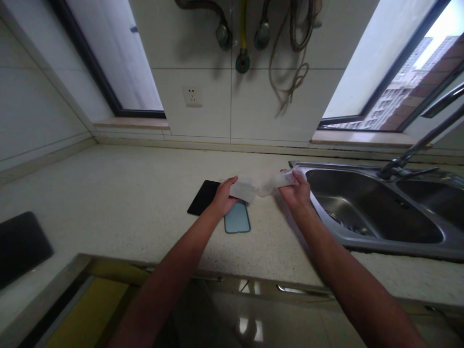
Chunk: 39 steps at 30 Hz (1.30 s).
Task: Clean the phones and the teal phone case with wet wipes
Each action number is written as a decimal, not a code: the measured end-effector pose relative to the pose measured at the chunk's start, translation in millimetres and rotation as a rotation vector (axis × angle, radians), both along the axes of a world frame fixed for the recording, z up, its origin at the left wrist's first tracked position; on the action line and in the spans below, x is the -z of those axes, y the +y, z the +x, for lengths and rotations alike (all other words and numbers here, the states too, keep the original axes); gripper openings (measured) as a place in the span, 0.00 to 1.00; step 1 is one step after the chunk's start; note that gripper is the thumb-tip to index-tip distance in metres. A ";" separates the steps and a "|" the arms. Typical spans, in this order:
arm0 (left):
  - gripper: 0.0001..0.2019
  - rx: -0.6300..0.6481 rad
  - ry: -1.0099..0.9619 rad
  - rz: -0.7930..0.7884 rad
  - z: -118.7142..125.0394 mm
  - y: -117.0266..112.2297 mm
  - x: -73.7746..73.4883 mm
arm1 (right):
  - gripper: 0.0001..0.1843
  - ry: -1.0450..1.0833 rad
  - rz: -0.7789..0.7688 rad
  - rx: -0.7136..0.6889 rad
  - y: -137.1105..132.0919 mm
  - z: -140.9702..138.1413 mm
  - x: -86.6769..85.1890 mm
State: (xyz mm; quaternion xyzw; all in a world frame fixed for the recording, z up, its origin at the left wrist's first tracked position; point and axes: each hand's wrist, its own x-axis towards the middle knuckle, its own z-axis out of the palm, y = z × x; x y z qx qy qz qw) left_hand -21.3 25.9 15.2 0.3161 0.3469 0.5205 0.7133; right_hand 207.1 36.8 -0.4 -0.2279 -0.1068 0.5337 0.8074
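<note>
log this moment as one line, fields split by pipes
left hand: holding whitish sheet | right hand: holding crumpled translucent plastic | counter: black flat slab, blue-grey phone-shaped item | at right: steel sink

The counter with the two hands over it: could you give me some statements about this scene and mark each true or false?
1. The left hand holds translucent white material. True.
2. The right hand is empty. False: it grips translucent white material too.
3. A blue-grey flat item lies on the counter. True.
4. The sink is to the left of both hands. False: it is to their right.
5. A socket is set in the wall. True.
</note>
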 end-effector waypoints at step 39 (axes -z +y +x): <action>0.12 0.233 -0.304 -0.284 1.3 -7.2 11.0 | 0.23 -1.209 0.439 0.097 -70.6 -68.9 -53.3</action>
